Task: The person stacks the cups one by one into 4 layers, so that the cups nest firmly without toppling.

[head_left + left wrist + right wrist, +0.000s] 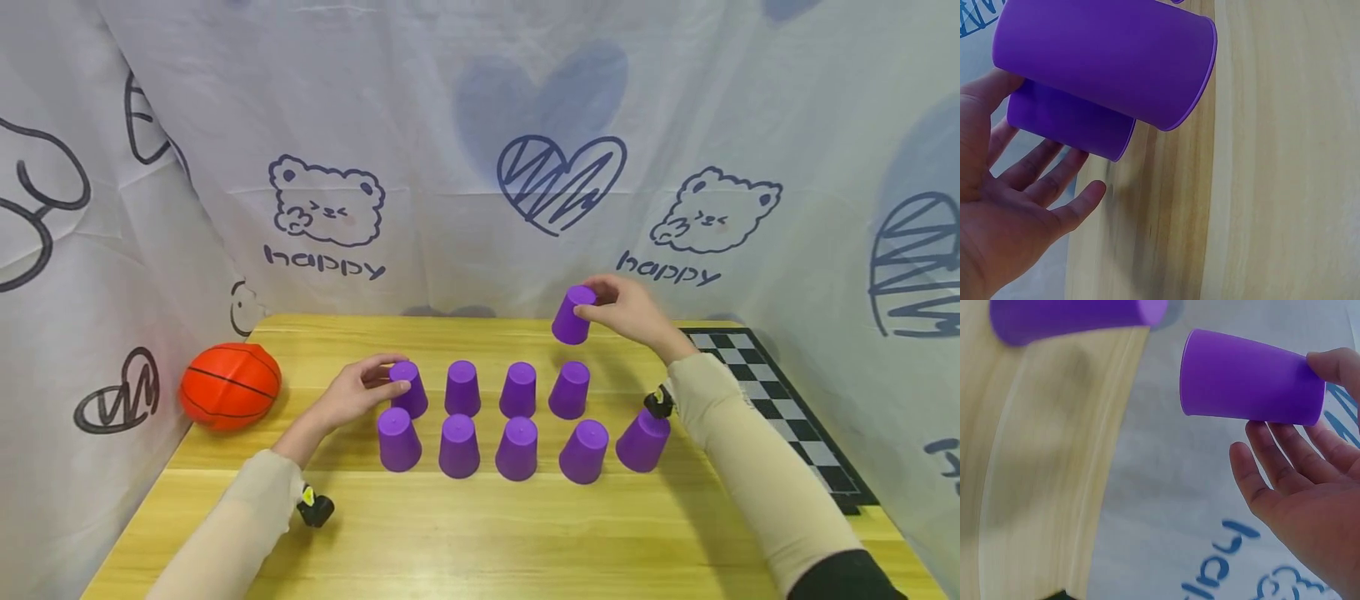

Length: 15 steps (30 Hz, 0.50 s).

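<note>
Purple plastic cups stand upside down on the wooden table in two rows. My right hand (628,310) grips one purple cup (572,317) near its closed end, thumb on one side and fingers on the other. That cup hangs mouth-down in the air behind the back row; the right wrist view shows its whole side (1247,378). At the left end of the back row, my left hand (358,390) has thumb and fingers around the top of a standing purple cup (409,392). In the left wrist view a front-row cup (1110,56) partly hides that held cup (1069,122).
A red ball with black lines (231,386) sits at the table's left edge. On the right lies a black-and-white checkered board (772,400), partly behind the right sleeve. The rightmost front cup (643,442) stands under the right wrist. A printed white cloth (442,167) hangs behind.
</note>
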Available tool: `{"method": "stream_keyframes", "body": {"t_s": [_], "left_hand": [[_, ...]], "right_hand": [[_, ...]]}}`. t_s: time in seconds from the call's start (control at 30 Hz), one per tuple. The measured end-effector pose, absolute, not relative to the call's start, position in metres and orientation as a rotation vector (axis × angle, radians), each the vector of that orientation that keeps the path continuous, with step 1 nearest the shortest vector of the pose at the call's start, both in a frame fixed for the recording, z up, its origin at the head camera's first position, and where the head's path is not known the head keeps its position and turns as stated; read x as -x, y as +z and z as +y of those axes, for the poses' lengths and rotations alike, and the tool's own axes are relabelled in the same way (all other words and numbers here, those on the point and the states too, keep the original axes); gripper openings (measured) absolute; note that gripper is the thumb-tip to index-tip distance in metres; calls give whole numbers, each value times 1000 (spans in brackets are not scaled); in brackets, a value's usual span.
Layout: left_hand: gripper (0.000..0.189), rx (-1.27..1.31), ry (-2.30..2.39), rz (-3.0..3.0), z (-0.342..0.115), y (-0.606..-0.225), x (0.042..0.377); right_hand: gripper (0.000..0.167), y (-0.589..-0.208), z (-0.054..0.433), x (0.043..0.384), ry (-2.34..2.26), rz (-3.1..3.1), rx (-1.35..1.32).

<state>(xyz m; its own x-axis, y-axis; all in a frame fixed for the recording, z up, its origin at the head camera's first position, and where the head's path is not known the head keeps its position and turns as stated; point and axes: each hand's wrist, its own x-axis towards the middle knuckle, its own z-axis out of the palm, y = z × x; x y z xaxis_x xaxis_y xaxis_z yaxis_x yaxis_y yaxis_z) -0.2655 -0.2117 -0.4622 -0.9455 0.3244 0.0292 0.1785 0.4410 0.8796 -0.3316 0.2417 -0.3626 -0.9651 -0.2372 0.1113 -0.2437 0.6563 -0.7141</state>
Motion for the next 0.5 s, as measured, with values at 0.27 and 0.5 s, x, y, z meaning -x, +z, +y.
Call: {"method": "stream_keyframes", "body": {"t_s": [0.27,0.5], "left_hand": [[56,-434,1524,2539,-212,-462,265],[57,-418,1521,2532,-211,-461,264]], "right_hand": [[48,-375,206,351,1330,-2847,-466],[48,-381,188,364,1310,-2884,-501]]}}
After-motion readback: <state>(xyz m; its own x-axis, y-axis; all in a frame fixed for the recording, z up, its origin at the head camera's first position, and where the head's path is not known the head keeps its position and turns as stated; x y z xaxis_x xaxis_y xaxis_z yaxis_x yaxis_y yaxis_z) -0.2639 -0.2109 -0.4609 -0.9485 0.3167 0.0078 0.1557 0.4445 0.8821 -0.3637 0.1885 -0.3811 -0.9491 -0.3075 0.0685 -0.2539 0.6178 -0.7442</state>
